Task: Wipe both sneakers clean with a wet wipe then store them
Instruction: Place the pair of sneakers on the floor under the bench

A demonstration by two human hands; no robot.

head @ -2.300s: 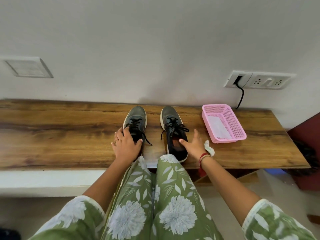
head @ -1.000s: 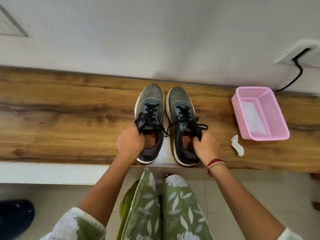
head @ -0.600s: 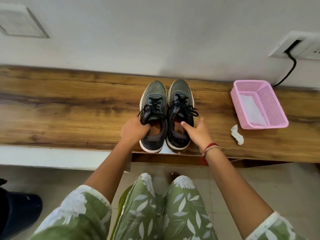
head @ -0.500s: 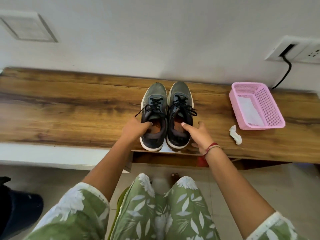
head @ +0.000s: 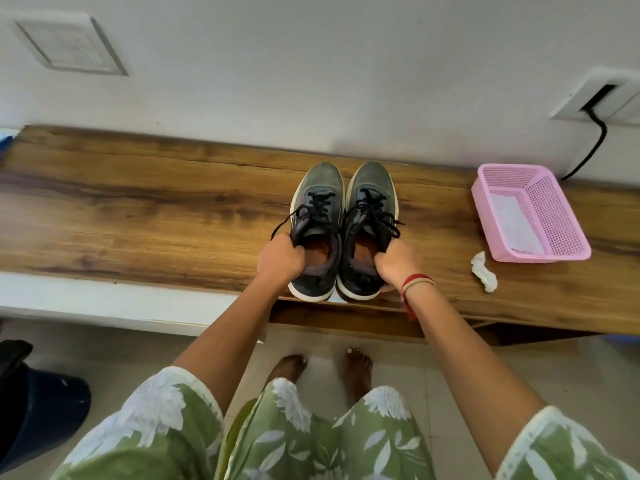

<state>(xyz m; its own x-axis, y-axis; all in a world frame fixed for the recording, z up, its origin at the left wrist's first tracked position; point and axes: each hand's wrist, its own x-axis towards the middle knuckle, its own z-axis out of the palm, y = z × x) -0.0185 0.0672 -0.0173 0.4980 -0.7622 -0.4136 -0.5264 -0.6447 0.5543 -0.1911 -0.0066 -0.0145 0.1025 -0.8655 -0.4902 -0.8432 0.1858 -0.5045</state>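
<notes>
Left sneaker (head: 317,230): dark grey upper with a darker heel panel, black laces, pale sole rim, orange-brown insole showing in the opening.
Right sneaker (head: 369,226): same colours and build; its black laces spill loosely over the tongue toward the outer side.
Position: both sneakers stand sole-down near the front edge of the wooden surface (head: 138,216), side by side with inner edges touching or nearly so; whether the soles rest fully on the wood cannot be told.
Orientation: toes point toward the white wall (head: 311,64), heels toward the person; each long axis runs front to back across the surface, the two axes roughly parallel.
Left hand (head: 281,259): closed around the outer collar of the left sneaker, fingers curled into the opening.
Right hand (head: 398,263): clamped on the outer collar of the right sneaker, fingers hooked inside the opening; red and pale threads circle the wrist.
Wet wipe (head: 484,271): crumpled white wad lying on the surface, to the right of the sneakers and just beside the basket's near corner.
Pink basket (head: 557,216): perforated plastic tray on the right end of the surface, a white sheet lying flat inside it.
Person: stands barefoot on the tiled floor (head: 519,368), in green floral clothing.
</notes>
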